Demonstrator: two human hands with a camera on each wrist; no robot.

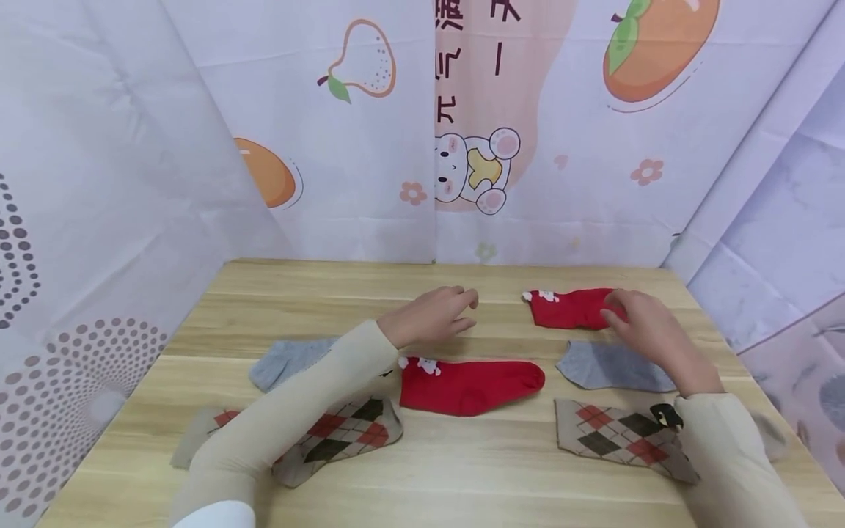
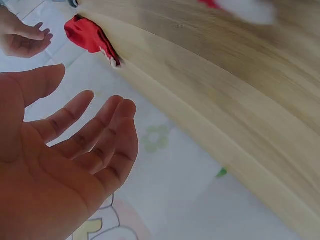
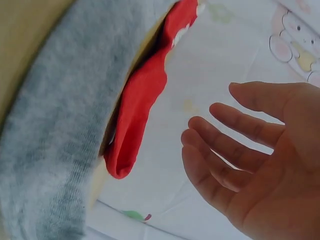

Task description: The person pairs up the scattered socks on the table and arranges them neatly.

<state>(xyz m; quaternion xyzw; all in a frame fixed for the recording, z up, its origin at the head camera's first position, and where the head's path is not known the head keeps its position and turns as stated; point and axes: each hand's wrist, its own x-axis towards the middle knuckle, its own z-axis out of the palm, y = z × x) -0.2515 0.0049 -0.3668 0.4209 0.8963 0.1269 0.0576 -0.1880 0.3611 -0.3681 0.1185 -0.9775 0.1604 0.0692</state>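
Note:
My left hand point(image 1: 432, 315) hovers over the middle of the table with loosely bent fingers and nothing in them. Just in front of it lies a red sock point(image 1: 472, 385) with a white figure at its cuff. My right hand point(image 1: 647, 330) is above the toe end of another red sock point(image 1: 571, 308) at the back right. In the right wrist view this hand point(image 3: 250, 155) has relaxed, spread fingers and holds nothing; the red sock point(image 3: 142, 95) lies apart from it. A grey sock point(image 1: 610, 365) lies below the right hand, partly covered by the arm.
A second grey sock point(image 1: 290, 359) lies at the left, partly behind my left forearm. Argyle socks lie nearer me: one point(image 1: 356, 433) under the left arm, one point(image 1: 620, 436) by the right sleeve. The wooden table point(image 1: 449, 469) ends at a printed curtain point(image 1: 370, 176).

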